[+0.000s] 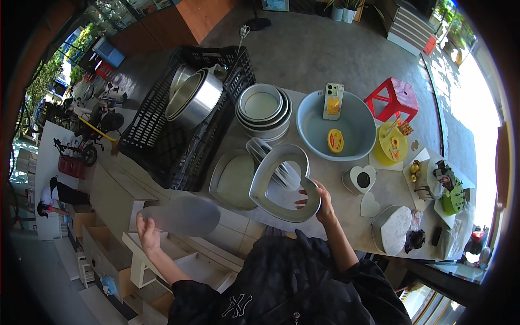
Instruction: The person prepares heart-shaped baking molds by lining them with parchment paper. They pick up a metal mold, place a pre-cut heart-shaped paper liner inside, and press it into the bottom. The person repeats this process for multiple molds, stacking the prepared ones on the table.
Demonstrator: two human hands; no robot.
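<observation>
Away from the table on the left, my left hand (149, 233) grips the edge of a flat grey plate (187, 216), blurred by motion, with a rounded outline. My right hand (323, 205) is closed round the right side of a heart-shaped metal cake ring (286, 213), tilted above the table's near edge. Through the ring's opening shows a stack of thin metal plates (287, 176). Beside it on the left stands another heart-shaped cake tin (216, 197). The right fingertips show inside the ring.
A black plastic crate (146, 124) holds large metal pans (203, 100). Nested round tins (265, 130) stand beside it. A blue-grey basin (309, 143) has a phone (333, 101) at its rim. Rightward are a small heart-shaped tin (349, 183), a larger one (391, 230) and decorated cakes (390, 142).
</observation>
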